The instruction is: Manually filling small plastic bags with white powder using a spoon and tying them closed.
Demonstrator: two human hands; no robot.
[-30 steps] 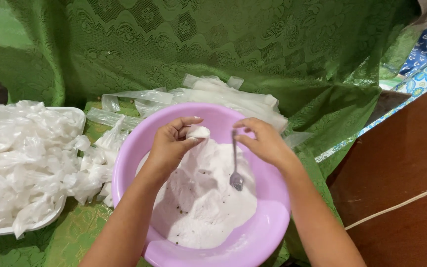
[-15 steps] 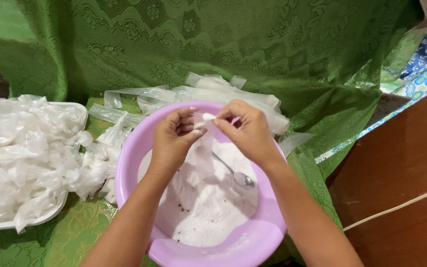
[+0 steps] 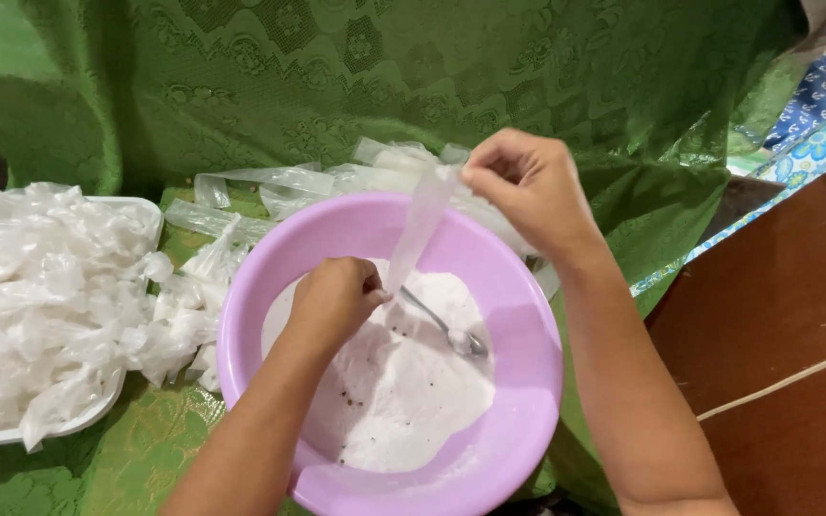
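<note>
Left hand point(image 3: 335, 298) closed on the lower end of one narrow clear plastic bag point(image 3: 420, 227), fingertips hidden underneath. Right hand point(image 3: 526, 186) pinched on the bag's top, holding it stretched over one lilac bowl point(image 3: 528, 382). Bowl's near rim cut off by the frame edge. One metal spoon point(image 3: 449, 332) lying in the white powder point(image 3: 403, 392), handle end hidden behind the left hand. Dark specks in the powder, too small to identify. Heap of filled bags point(image 3: 40, 296) on one white tray point(image 3: 78, 420), too tangled to count. Flat empty bags point(image 3: 317, 177) behind, partly covered. Green cloth point(image 3: 336, 76) beneath everything.
</note>
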